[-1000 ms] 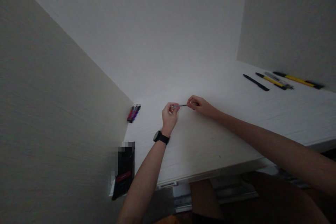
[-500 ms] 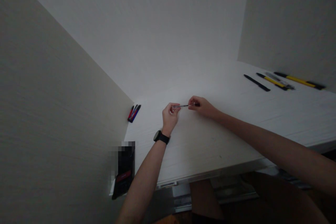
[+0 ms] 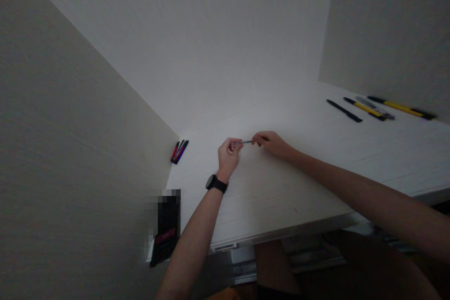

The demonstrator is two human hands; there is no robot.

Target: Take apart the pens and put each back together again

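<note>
A thin clear pen (image 3: pixel 242 142) is seen over a white table (image 3: pixel 281 187), between two bare hands. One end of the pen is in the left hand (image 3: pixel 229 155). The left hand's fingers (image 3: pixel 236 146) are clamped on the pen. The right hand (image 3: pixel 273 145) is just to the right of the pen. The right hand's fingers (image 3: pixel 258 138) are close together at the other end of the pen, but it cannot be told if the pen is gripped by them or only touched. A black watch (image 3: pixel 216 183) is worn on the left wrist, below the pen.

To the left of the pen, a small bunch of red, blue and black pens (image 3: pixel 179 152) is laid by a wall (image 3: pixel 70 126). Down and to the left of the pen, a black case (image 3: pixel 168 229) with a red mark is seen by the same wall, and its top is blurred. Far to the right of the pen, four more pens are laid side by side: a black pen (image 3: pixel 343 110), a yellow and black pen (image 3: pixel 363 109), a gray pen (image 3: pixel 375 108) and a long yellow and black pen (image 3: pixel 401 108).
</note>
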